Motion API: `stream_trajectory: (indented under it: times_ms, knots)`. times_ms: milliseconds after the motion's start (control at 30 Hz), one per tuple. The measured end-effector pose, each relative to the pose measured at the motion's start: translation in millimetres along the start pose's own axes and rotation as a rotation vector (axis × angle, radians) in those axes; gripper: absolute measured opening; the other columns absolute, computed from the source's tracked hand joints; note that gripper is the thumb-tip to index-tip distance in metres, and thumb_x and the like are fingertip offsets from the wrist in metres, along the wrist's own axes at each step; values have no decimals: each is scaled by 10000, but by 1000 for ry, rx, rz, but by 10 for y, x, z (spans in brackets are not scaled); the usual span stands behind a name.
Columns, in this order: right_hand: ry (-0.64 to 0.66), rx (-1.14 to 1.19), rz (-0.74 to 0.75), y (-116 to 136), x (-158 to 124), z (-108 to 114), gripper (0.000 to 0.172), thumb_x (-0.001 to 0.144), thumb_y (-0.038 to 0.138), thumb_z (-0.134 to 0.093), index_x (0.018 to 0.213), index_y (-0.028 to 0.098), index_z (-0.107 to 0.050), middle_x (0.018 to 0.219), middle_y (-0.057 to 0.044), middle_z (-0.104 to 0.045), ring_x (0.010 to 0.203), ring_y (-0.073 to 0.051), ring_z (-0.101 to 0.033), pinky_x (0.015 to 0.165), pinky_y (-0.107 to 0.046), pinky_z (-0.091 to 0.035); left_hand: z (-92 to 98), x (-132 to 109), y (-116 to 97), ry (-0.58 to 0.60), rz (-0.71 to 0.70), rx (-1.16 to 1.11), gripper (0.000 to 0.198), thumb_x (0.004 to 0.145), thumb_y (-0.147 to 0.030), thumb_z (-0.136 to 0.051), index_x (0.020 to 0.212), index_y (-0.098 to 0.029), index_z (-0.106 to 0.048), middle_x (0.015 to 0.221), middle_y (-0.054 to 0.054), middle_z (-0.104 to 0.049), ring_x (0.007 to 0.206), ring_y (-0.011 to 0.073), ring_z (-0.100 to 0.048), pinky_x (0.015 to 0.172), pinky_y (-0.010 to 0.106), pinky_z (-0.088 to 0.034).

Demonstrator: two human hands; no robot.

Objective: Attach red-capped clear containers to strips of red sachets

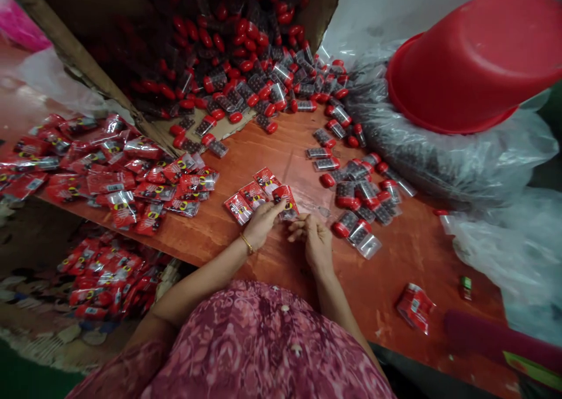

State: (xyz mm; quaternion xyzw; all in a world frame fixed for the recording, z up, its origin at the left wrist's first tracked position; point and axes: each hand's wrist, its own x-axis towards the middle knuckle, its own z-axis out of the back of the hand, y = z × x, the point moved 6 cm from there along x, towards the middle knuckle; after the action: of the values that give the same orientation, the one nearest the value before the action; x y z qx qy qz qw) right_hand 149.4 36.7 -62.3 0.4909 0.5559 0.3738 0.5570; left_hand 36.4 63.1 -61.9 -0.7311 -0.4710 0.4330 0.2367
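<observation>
Red packet [287,196], on the carton's [325,0] near side, pinched between the left hand's [261,223] thumb and fingers, long axis roughly carton-ward. Right hand [315,242] just beside its carton-far end, fingers curled; grip indeterminable.

And the left hand [260,228] is covering one edge of a red packet [286,197], whose small print is blurring out; beyond the fingers [276,208], the box [83,65] is running off the top, its depths lying in shadow; far right, the bucket [474,59] is being clipped sideways!
</observation>
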Motion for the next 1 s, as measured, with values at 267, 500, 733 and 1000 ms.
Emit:
stream_trajectory:
  times_ms: [267, 500, 733, 1000]
  knots:
    - [26, -105, 66, 105, 40, -76, 271, 693, 429, -661, 722, 169, -591, 509, 57, -573, 389, -70, -487, 414, -204, -412, 108, -57, 34, -75, 28, 47, 483, 657, -570, -632, 501, -170, -409, 412, -78, -346, 394, 39, -316, 418, 181, -268]
    - [30, -44, 5, -19, 28, -112, 337, 692, 504, -631, 687, 171, -586, 491, 52, -576, 356, -70, -485, 397, -200, -383, 92, -112, -17, -6, -21, 82, 403, 649, -527, -654, 598, -157, -503, 523, -37, -508, 502, 65, -468, 515, 183, -379]
    - [74, -24, -5, -66, 30, -154, 343, 687, 511, -631, 680, 171, -590, 476, 51, -579, 351, -66, -479, 408, -195, -383, 104, -114, -3, 60, -82, 200, 271, 625, -347, -708, 745, -129, -601, 676, 11, -642, 659, 117, -596, 644, 228, -468]
    - [186, 8, -11, -108, 50, -172, 356, 701, 541, -607, 705, 185, -598, 404, 67, -557, 356, -84, -500, 449, -206, -414, 153, -174, -47, -24, -111, 225, 265, 597, -256, -725, 799, -129, -609, 705, 10, -664, 642, 103, -606, 660, 217, -478]
